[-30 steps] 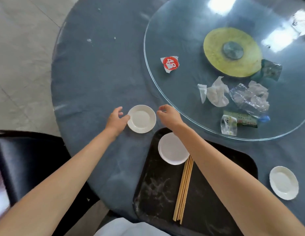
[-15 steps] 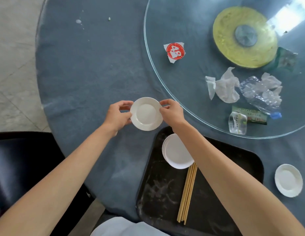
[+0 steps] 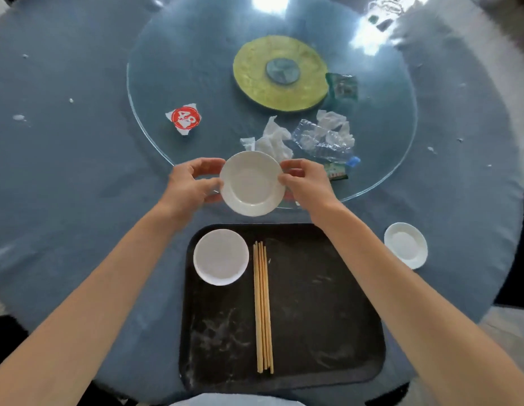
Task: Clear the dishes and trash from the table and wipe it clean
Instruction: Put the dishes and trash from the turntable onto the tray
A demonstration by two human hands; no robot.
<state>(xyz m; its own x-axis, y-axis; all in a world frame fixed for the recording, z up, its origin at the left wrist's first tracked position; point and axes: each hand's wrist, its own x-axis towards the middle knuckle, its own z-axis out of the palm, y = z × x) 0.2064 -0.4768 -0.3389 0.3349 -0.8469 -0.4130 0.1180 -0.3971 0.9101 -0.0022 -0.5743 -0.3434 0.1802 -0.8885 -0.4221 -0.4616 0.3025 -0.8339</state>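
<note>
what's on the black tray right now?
On the black tray: one white saucer at its far left corner and a bundle of wooden chopsticks beside it. Both hands hold a second saucer above the table. Whatever lies under the tray's saucer is hidden.

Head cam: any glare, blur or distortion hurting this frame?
Head view: window glare blows out the far part of the glass turntable; wide-angle bending curves the table edge; top-right corner smeared; held plate, both hands and tray stay sharp.
</note>
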